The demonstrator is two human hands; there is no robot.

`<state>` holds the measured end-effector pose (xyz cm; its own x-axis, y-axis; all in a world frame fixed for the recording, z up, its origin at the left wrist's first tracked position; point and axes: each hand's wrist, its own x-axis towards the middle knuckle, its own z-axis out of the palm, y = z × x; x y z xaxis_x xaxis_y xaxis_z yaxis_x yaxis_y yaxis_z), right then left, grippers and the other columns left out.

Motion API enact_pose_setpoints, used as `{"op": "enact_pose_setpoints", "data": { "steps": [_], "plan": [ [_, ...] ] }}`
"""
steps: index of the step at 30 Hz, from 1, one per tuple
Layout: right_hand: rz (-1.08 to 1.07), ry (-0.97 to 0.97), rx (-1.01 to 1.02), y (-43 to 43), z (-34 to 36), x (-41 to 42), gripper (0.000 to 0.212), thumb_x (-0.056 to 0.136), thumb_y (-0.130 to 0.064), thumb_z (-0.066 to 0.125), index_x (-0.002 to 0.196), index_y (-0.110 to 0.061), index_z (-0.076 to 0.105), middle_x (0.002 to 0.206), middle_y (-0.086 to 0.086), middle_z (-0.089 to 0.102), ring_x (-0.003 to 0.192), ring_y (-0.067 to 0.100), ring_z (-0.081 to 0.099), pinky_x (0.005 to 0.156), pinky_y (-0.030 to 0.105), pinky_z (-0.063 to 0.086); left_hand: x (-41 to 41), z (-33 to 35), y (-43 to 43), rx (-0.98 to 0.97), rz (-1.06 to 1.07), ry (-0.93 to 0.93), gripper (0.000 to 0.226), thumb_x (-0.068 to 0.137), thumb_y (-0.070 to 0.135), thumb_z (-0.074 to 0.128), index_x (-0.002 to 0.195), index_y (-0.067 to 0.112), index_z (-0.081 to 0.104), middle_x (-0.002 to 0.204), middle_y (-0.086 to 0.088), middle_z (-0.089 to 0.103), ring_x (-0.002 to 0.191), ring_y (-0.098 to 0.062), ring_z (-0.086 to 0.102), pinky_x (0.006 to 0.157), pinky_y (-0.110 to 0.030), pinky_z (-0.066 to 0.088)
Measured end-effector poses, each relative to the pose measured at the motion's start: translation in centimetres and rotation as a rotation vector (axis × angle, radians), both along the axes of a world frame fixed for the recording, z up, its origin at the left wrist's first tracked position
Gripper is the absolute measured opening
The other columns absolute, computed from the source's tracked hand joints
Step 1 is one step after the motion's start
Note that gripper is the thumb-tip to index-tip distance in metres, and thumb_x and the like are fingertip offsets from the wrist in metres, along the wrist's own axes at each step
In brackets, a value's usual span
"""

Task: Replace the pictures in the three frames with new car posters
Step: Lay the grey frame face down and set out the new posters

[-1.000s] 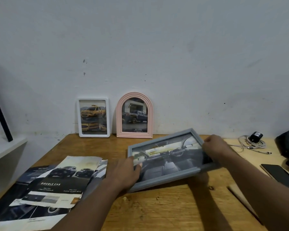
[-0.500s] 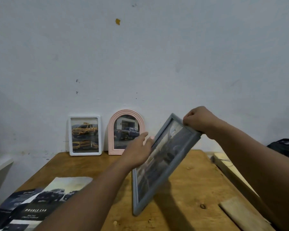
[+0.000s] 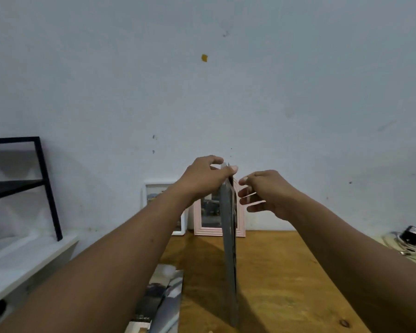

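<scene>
The grey picture frame [image 3: 229, 248] stands on its lower end on the wooden table [image 3: 274, 284], turned edge-on to me. My left hand [image 3: 203, 179] pinches its top end between thumb and fingers. My right hand [image 3: 262, 193] hovers just right of the frame's top, fingers loosely spread and holding nothing. Behind, against the wall, the pink arched frame [image 3: 211, 227] and the white frame [image 3: 151, 191] lean upright, each with a car picture, partly hidden by my arm and the grey frame. Car posters [image 3: 163, 299] lie at the table's left edge.
A white side shelf [image 3: 22, 258] with a black metal rack [image 3: 43, 179] stands on the left. A charger with coiled cable [image 3: 411, 236] lies at the far right of the table.
The grey frame went from lying tilted in both hands to standing edge-on. My left hand moved up to its top end, and my right hand let go.
</scene>
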<state>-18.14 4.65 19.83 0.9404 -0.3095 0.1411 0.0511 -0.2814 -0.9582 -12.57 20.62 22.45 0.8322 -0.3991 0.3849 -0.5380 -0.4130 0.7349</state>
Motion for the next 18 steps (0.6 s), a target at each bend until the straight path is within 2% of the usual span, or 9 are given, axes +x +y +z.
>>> {"op": "enact_pose_setpoints", "data": {
  "steps": [2,4,6,8,10,13,14,17,18],
  "plan": [
    [0.015,0.036,0.006,0.3,-1.8,0.5,0.02,0.102,-0.016,0.05,0.108,-0.009,0.067,0.092,0.019,0.069,0.076,0.027,0.067,0.066,0.036,0.059,0.7,-0.2,1.3,-0.034,0.013,0.045,0.032,0.094,0.03,0.07,0.125,0.019,0.067,0.132,-0.003,0.063,0.117,-0.019,0.059,0.098,-0.035,0.051],
    [0.013,0.09,-0.004,0.3,-4.0,1.0,0.019,0.102,-0.021,0.053,0.111,-0.011,0.066,0.097,0.014,0.068,0.083,0.026,0.067,0.075,0.038,0.058,1.0,-0.5,2.6,-0.098,0.016,0.076,0.012,0.093,0.02,0.069,0.105,0.022,0.072,0.111,0.003,0.068,0.104,-0.013,0.061,0.087,-0.029,0.051],
    [0.007,0.171,-0.052,0.2,-6.4,1.3,0.023,0.101,-0.03,0.056,0.116,-0.014,0.064,0.105,0.01,0.066,0.095,0.027,0.065,0.085,0.043,0.058,1.3,-1.1,3.8,-0.2,0.024,0.125,0.009,0.094,0.015,0.067,0.096,0.022,0.073,0.1,0.007,0.068,0.096,-0.009,0.061,0.073,-0.022,0.048],
    [0.002,0.255,-0.089,0.1,-8.8,1.3,0.03,0.098,-0.038,0.059,0.121,-0.018,0.061,0.112,0.006,0.062,0.101,0.027,0.06,0.09,0.046,0.056,1.6,-2.1,5.1,-0.32,0.049,0.196,0.012,0.093,0.015,0.066,0.089,0.02,0.076,0.101,-0.002,0.071,0.093,-0.017,0.062,0.075,-0.027,0.05],
    [-0.008,0.32,-0.093,0.0,-10.8,1.1,0.039,0.096,-0.042,0.061,0.127,-0.02,0.058,0.121,0.006,0.058,0.109,0.028,0.057,0.093,0.048,0.054,1.8,-3.1,6.1,-0.449,0.074,0.272,0.014,0.092,0.014,0.066,0.089,0.018,0.079,0.104,-0.008,0.073,0.09,-0.022,0.063,0.074,-0.029,0.05],
    [-0.051,0.405,-0.117,-0.6,-12.7,0.8,0.051,0.095,-0.046,0.061,0.137,-0.019,0.051,0.137,0.009,0.052,0.121,0.034,0.051,0.095,0.05,0.051,2.2,-4.9,7.3,-0.52,0.103,0.326,0.015,0.09,0.012,0.064,0.091,0.008,0.078,0.098,-0.015,0.074,0.079,-0.023,0.068,0.057,-0.026,0.056],
    [-0.061,0.433,-0.126,-0.9,-13.2,0.7,0.051,0.096,-0.045,0.061,0.137,-0.017,0.05,0.138,0.009,0.051,0.124,0.035,0.05,0.096,0.051,0.05,2.5,-5.8,7.6,-0.488,0.114,0.319,0.018,0.09,0.012,0.062,0.095,0.005,0.078,0.098,-0.016,0.074,0.08,-0.024,0.069,0.06,-0.028,0.058],
    [-0.076,0.477,-0.186,-2.2,-14.5,0.4,0.042,0.096,-0.039,0.061,0.13,-0.015,0.055,0.132,0.01,0.053,0.121,0.034,0.052,0.098,0.049,0.05,3.4,-9.7,8.0,-0.368,0.134,0.329,0.028,0.091,0.009,0.06,0.113,0.011,0.078,0.108,-0.011,0.076,0.101,-0.028,0.073,0.092,-0.047,0.059],
    [-0.083,0.479,-0.227,-2.7,-15.0,0.4,0.039,0.096,-0.038,0.062,0.126,-0.014,0.057,0.127,0.011,0.057,0.116,0.033,0.055,0.096,0.047,0.052,3.7,-11.1,7.9,-0.357,0.143,0.375,0.03,0.092,0.009,0.061,0.117,0.014,0.076,0.111,-0.01,0.076,0.103,-0.028,0.073,0.096,-0.05,0.057]
  ]
}}
